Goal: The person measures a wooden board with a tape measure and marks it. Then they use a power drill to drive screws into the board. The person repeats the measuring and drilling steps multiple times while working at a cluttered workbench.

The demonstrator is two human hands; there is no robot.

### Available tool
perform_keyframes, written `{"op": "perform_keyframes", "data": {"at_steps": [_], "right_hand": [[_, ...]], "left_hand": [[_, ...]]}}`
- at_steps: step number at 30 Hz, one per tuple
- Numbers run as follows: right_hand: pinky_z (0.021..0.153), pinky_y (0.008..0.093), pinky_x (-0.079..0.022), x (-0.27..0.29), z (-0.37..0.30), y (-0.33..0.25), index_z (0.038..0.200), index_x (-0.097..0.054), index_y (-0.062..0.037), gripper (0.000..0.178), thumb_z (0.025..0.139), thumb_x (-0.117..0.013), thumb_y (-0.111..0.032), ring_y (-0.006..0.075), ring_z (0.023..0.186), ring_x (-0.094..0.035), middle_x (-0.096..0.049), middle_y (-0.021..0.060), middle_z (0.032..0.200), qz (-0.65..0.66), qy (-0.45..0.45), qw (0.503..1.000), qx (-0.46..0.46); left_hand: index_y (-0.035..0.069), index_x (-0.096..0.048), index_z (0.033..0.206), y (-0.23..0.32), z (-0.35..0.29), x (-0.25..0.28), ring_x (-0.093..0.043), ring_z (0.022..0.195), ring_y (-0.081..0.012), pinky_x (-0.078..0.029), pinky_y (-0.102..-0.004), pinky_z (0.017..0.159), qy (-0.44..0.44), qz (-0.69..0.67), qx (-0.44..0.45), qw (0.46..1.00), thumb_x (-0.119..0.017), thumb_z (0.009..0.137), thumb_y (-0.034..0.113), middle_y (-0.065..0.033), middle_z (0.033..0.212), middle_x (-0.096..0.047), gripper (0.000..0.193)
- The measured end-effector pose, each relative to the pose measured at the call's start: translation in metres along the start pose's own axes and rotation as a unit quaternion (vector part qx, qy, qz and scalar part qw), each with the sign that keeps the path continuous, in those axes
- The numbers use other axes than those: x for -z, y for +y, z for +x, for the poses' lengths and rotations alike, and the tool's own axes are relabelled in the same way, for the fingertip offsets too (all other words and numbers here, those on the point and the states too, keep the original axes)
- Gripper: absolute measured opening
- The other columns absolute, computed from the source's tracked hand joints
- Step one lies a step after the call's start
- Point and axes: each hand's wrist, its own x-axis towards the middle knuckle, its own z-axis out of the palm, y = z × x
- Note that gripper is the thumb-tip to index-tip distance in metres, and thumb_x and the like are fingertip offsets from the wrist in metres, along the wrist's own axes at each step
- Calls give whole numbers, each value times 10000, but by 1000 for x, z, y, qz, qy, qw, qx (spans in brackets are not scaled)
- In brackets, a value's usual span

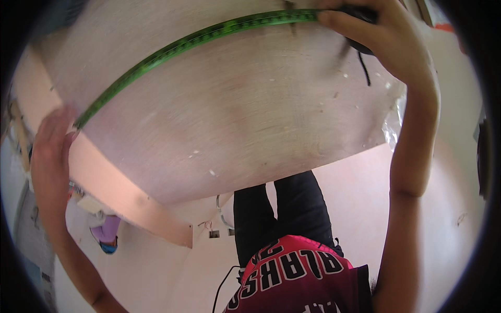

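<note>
A green tape measure blade point(203, 34) runs in a bowed line across the upper part of a large, pale, stained board point(245, 120). At its far right end, my right hand point(391, 39) is closed round the black tape measure case point(360, 16), from which a dark cord hangs. My left hand point(51, 141) pinches the free end of the blade, beside a long pinkish plank point(112, 177) along the board's left side. The fingertips of my left hand are slightly blurred.
White flecks lie on the board, and clear plastic film point(392, 125) hangs at its right edge. Below left is a purple and blue object point(107, 235). A wall box point(214, 234) and loose wires show beyond the plank. A dark object point(482, 156) stands far right.
</note>
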Motion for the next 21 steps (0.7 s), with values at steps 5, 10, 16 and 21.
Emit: {"op": "perform_keyframes", "data": {"at_steps": [5, 10, 16, 21], "right_hand": [[960, 259, -452, 10, -20, 16, 1104, -744, 30, 274, 969, -728, -207, 139, 1013, -634, -715, 48, 1062, 18, -36, 991, -131], [1074, 282, -409, 12, -35, 50, 1155, -730, 65, 279, 991, -712, -159, 180, 1173, -621, -715, 98, 1216, 87, 14, 983, -161], [988, 244, -410, 18, -41, 51, 1134, -700, 89, 285, 985, -703, -154, 158, 1066, -605, -680, 83, 1204, 64, 19, 993, -96], [865, 250, -426, 32, -33, 35, 1063, -707, 78, 246, 969, -708, -150, 131, 965, -592, -671, 61, 1101, 50, -11, 990, -129]], "left_hand": [[15, -644, 1328, 19, -86, 5, -661, 1189, -238, -517, -369, 1006, 304, -270, 163, 899, -647, 1041, 97, -141, 1320, -697, 299], [25, -618, 1284, 77, -237, -85, -590, 1129, -155, -459, -313, 1023, 297, -392, 501, 713, -637, 1061, 135, -65, 1221, -649, 250], [8, -635, 1310, 102, -233, -53, -579, 1151, -225, -453, -345, 1009, 301, -313, 415, 800, -662, 1036, 180, -104, 1266, -622, 325], [48, -646, 1390, 53, -118, 5, -566, 1268, -321, -393, -438, 1132, 267, -145, 129, 944, -724, 946, 160, -132, 1350, -640, 464]]}}
